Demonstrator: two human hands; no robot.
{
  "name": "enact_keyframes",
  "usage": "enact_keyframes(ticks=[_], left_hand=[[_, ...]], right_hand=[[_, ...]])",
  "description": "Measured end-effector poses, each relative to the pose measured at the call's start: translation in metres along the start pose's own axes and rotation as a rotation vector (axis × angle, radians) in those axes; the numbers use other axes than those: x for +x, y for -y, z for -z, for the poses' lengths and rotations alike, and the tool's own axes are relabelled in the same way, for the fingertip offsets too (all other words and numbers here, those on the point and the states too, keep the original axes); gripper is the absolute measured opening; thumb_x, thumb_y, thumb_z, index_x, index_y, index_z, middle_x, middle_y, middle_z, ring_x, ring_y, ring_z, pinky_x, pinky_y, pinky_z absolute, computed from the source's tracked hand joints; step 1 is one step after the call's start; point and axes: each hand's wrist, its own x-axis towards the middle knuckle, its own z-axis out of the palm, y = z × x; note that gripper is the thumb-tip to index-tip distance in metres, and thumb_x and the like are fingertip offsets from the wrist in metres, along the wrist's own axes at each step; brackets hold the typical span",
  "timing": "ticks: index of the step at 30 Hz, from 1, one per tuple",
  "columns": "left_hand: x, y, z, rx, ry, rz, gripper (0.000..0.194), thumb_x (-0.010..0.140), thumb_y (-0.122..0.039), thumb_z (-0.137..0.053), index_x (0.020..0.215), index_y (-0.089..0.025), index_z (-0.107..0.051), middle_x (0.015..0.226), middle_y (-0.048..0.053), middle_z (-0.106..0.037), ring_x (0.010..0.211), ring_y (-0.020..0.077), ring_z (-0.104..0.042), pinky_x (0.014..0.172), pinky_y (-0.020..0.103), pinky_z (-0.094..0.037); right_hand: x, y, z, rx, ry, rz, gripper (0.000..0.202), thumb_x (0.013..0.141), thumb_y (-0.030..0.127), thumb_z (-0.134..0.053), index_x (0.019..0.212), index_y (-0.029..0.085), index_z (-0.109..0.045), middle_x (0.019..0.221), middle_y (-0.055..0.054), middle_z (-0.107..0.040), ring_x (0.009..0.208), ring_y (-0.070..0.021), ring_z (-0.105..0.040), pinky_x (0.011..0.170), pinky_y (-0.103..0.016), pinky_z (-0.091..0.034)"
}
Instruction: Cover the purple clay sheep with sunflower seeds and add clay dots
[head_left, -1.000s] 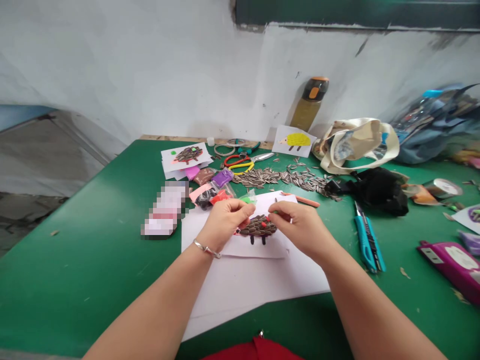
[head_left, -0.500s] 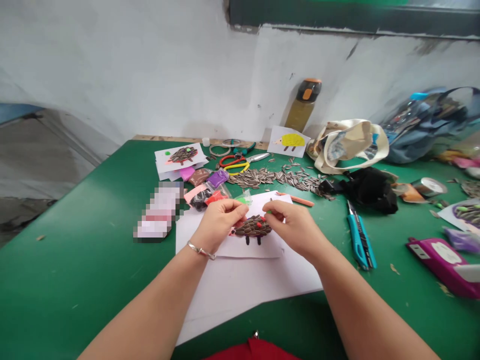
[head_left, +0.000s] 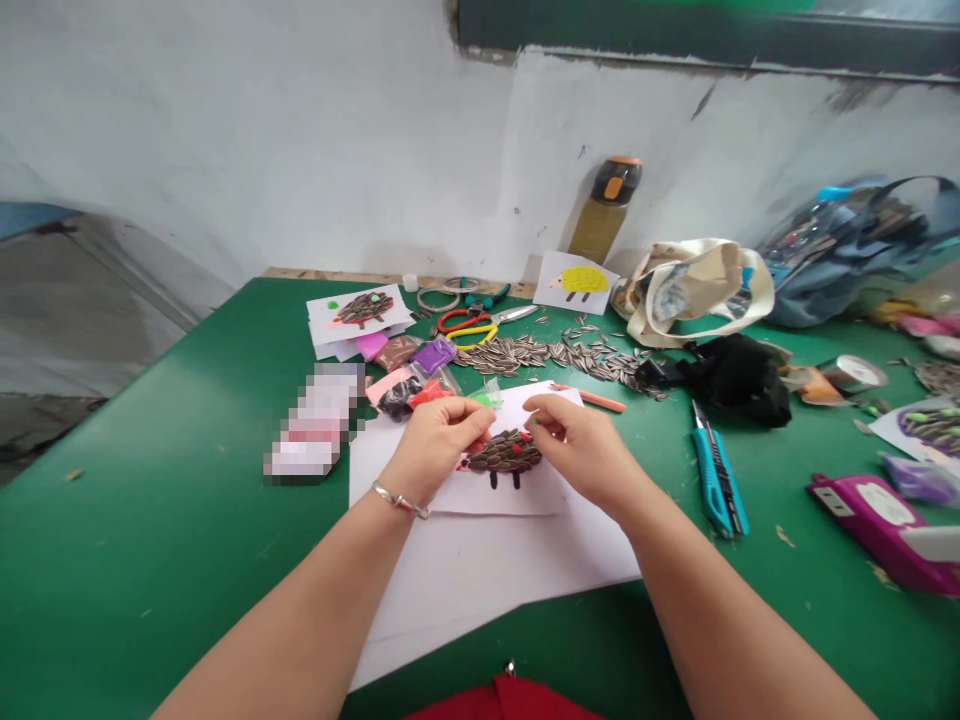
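Above a hedgehog picture (head_left: 504,456), whose body is covered with sunflower seeds and dotted with red bits, both my hands are raised. The thumb and fingers of my left hand (head_left: 439,440) are pinched together at its left; what they hold, if anything, is hidden. At the picture's right side, my right hand (head_left: 585,445) pinches a small piece of green clay (head_left: 533,424). Larger white paper (head_left: 480,575) lies beneath the picture. Just beyond my left hand are a bag of green clay (head_left: 486,396) and a bag of red clay (head_left: 429,392).
Loose sunflower seeds (head_left: 506,355) lie behind the paper, near scissors (head_left: 480,332). A utility knife (head_left: 718,475) and a magenta case (head_left: 881,530) are at right. Farther back are another seed hedgehog (head_left: 364,312), a yellow hedgehog drawing (head_left: 579,282) and a bottle (head_left: 604,215).
The view has shifted very slightly. My right fingertips have moved a little over the picture's right side, while my left hand stays pinched in nearly the same place.
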Motion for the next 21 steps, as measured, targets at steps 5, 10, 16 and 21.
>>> enact_keyframes(ticks=[5, 10, 16, 21], left_hand=[[0.0, 0.0, -0.001, 0.01, -0.018, 0.002, 0.024, 0.072, -0.037, -0.071, 0.069, -0.014, -0.065, 0.063, 0.0, -0.06, 0.058, 0.0104, -0.052, 0.052, 0.022, -0.041], [0.0, 0.001, 0.0, 0.031, -0.023, -0.021, 0.023, 0.074, -0.035, -0.07, 0.068, -0.014, -0.064, 0.064, 0.0, -0.059, 0.059, 0.0099, -0.051, 0.054, 0.022, -0.042], [0.0, 0.0, 0.001, 0.036, -0.031, -0.015, 0.023, 0.075, -0.035, -0.069, 0.068, -0.014, -0.064, 0.064, 0.001, -0.059, 0.059, 0.0105, -0.052, 0.054, 0.023, -0.043], [0.001, 0.001, 0.001, 0.042, -0.04, -0.018, 0.022, 0.075, -0.034, -0.069, 0.069, -0.014, -0.065, 0.065, 0.001, -0.06, 0.061, 0.0105, -0.053, 0.056, 0.023, -0.045]], right_hand=[[0.005, -0.002, -0.008, -0.075, 0.071, 0.101, 0.02, 0.087, 0.022, -0.048, 0.08, 0.022, -0.067, 0.077, -0.001, -0.065, 0.073, -0.0161, -0.056, 0.069, -0.028, -0.041], [0.01, -0.006, -0.018, -0.191, 0.048, 0.233, 0.021, 0.083, 0.013, -0.051, 0.083, 0.02, -0.071, 0.087, -0.006, -0.066, 0.085, -0.0198, -0.056, 0.079, -0.031, -0.039], [0.011, -0.005, -0.021, -0.33, 0.096, 0.189, 0.02, 0.082, 0.011, -0.05, 0.084, 0.02, -0.068, 0.077, -0.004, -0.068, 0.075, -0.0193, -0.053, 0.069, -0.031, -0.033], [0.013, -0.006, -0.02, -0.359, 0.135, 0.252, 0.025, 0.083, 0.011, -0.048, 0.069, 0.019, -0.066, 0.071, -0.002, -0.067, 0.069, -0.0171, -0.051, 0.071, -0.031, -0.033]])
